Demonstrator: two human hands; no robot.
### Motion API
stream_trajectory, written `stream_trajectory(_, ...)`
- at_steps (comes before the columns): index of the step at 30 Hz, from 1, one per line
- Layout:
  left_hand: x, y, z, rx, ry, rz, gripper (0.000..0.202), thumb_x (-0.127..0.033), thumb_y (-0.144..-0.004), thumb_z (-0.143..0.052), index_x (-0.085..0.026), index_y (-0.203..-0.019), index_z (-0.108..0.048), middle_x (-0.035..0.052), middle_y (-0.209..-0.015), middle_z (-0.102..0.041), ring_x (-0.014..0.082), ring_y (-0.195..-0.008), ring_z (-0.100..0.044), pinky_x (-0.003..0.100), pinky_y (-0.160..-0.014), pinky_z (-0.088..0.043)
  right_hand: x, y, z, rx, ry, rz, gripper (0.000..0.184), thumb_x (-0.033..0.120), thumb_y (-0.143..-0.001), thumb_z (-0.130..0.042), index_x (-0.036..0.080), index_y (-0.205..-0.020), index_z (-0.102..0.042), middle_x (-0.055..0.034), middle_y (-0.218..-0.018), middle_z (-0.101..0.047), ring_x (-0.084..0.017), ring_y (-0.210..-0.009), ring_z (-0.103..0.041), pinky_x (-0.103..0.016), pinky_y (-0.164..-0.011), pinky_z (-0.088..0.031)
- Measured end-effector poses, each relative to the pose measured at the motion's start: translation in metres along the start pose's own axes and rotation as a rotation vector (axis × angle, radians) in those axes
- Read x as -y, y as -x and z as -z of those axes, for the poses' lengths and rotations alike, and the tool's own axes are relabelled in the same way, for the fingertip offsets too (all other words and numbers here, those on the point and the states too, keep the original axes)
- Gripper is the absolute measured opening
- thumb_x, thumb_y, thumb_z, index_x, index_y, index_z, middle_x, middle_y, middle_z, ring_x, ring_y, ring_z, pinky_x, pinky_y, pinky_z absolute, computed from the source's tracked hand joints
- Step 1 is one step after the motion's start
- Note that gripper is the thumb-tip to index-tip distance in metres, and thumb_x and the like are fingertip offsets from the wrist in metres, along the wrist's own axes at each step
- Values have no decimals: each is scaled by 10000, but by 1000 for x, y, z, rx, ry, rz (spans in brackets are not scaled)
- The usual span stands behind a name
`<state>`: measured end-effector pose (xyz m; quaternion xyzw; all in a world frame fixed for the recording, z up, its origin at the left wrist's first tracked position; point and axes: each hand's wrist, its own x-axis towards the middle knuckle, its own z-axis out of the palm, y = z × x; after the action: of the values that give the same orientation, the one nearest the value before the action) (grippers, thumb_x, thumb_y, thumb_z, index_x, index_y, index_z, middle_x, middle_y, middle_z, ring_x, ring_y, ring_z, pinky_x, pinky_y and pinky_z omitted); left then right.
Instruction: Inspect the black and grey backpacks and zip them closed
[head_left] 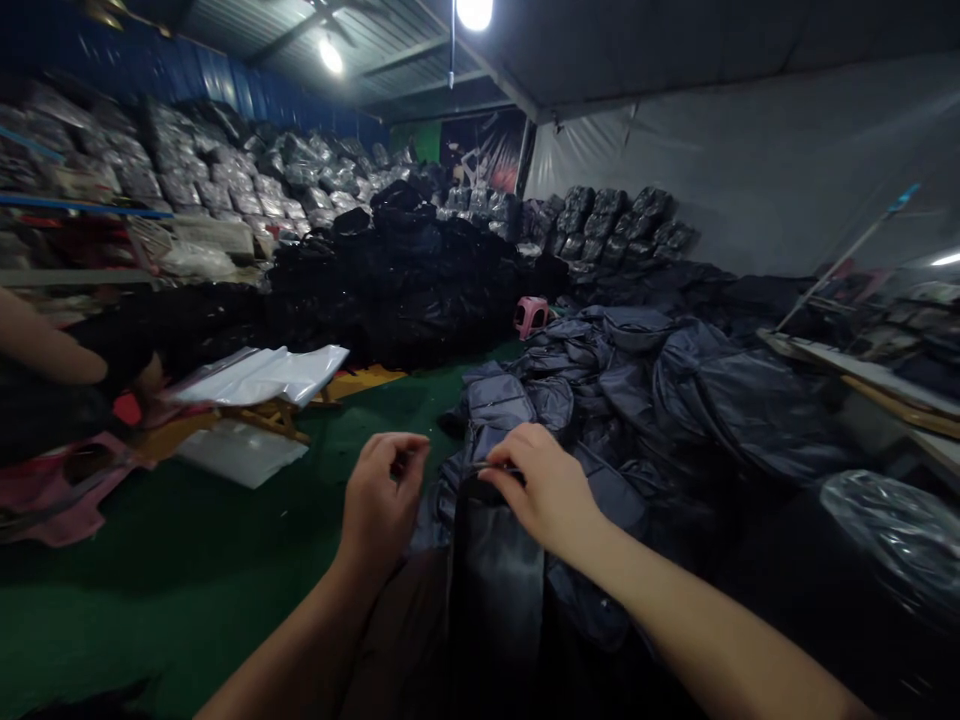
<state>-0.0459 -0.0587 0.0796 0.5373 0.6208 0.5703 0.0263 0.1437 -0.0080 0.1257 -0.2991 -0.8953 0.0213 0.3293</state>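
A dark backpack lies lengthwise in front of me, its top end pointing away. My right hand rests on that top end, fingers curled and pinched on the edge of the bag. My left hand hovers just left of it, fingers curled in a pinch on something I cannot make out. Behind the bag spreads a heap of dark blue-grey backpacks.
Green floor lies to the left. A stack of clear plastic bags sits on a low wooden stand. Another person's arm shows at the far left. Piles of wrapped bags fill the back. A pink stool stands mid-room.
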Motion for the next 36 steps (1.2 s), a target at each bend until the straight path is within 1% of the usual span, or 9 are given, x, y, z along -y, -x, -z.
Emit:
stream_trajectory(3, 21, -16, -5, -15, 35, 177, 517, -424, -745, -591, -144, -1170, -498, 107, -1126, -532, 178, -824, -576, 303, -705, -470, -24, 5, 9, -245, -183, -232, 206, 363, -811, -606, 187, -914, -586, -37, -880, -557, -166, -800, -524, -289, -705, -440)
stream_trajectory(8, 31, -41, -40, 548, 167, 496, 516, -643, -689, -535, -146, -748, -658, 54, -732, -651, 227, -762, -605, 290, -674, -452, -57, 36, 19, -398, -267, -579, 376, 447, -693, -689, 179, -940, -599, -24, -834, -586, -170, -732, -533, -297, -680, -434)
stream_trajectory(15, 21, -68, -96, 704, 283, 752, 482, -603, -569, -668, -131, -665, -675, 113, -691, -698, 246, -635, -642, 306, -559, -469, -34, 127, -4, -61, -475, -621, 275, 404, -825, -557, 184, -660, -541, 19, -625, -512, -133, -615, -484, -247, -592, -393)
stream_trajectory(18, 14, -63, -107, 698, 380, 731, 420, -521, -560, -705, -126, -702, -679, 100, -728, -703, 217, -640, -636, 290, -569, -471, -27, 156, -26, -124, -546, -753, 207, 390, -839, -543, 191, -882, -579, -15, -775, -599, -167, -744, -564, -265, -692, -448)
stream_trajectory(21, -4, -53, -112, 661, 476, 658, 388, -501, -585, -692, -128, -689, -664, 51, -657, -669, 173, -583, -596, 257, -535, -441, -27, 164, -44, -290, -662, -830, 335, 357, -839, -543, 206, -1133, -492, -67, -1023, -623, -195, -957, -577, -299, -842, -451)
stream_trajectory(23, -21, -50, -112, 641, 539, 618, 380, -507, -601, -679, -137, -675, -640, 6, -579, -616, 143, -526, -549, 238, -502, -411, -31, 157, -49, -378, -707, -790, 294, 336, -823, -559, 203, -1080, -504, -73, -1035, -619, -196, -972, -570, -299, -846, -450)
stream_trajectory(28, -54, -65, -101, 538, 700, 510, 351, -480, -617, -682, -146, -697, -612, -35, -574, -566, 101, -527, -492, 202, -507, -387, -50, 132, -43, -430, -620, -661, 232, 353, -787, -601, 200, -682, -461, 29, -628, -500, -124, -614, -488, -240, -613, -425)
stream_trajectory(32, -35, -72, -91, 479, 705, 402, 332, -479, -659, -662, -155, -703, -602, -41, -571, -548, 94, -518, -469, 192, -492, -366, -75, 132, -41, -392, -480, -604, 297, 333, -789, -586, 205, -616, -381, 54, -576, -408, -96, -556, -405, -218, -563, -382)
stream_trajectory(36, 12, -58, -93, 505, 466, 308, 361, -515, -721, -589, -154, -704, -606, -33, -600, -539, 98, -554, -449, 187, -513, -361, -99, 159, -58, -159, -354, -542, 166, 275, -811, -523, 187, -671, -505, 8, -617, -553, -124, -585, -514, -231, -586, -415)
